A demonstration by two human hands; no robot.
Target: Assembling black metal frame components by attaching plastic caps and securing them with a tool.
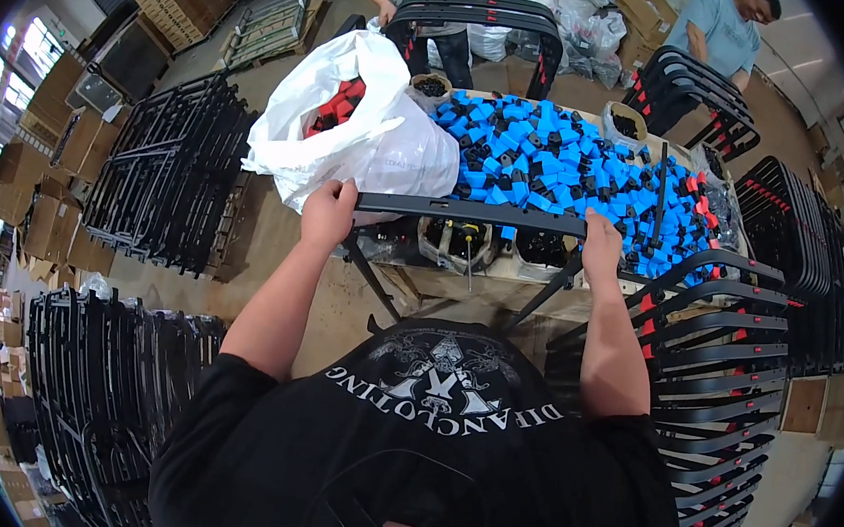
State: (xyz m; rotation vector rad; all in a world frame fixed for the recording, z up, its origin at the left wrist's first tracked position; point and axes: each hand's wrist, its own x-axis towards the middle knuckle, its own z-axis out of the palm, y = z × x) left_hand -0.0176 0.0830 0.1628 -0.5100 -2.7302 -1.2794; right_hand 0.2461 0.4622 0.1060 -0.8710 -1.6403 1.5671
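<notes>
One black frame (507, 215) is held up at the near side of the wooden table (529, 297), its long bar running left to right across the person's front, its two visible legs slanting downward. Two hands, set well apart, grip it: the left hand (329, 213) is closed around the bar's left end, the right hand (601, 247) around the right corner. Just past the bar are one white sack (406, 157) with red pieces (338, 106) inside, and blue pieces (527, 147) too many to count. One yellow-handled screwdriver (469, 240) points toward the person.
</notes>
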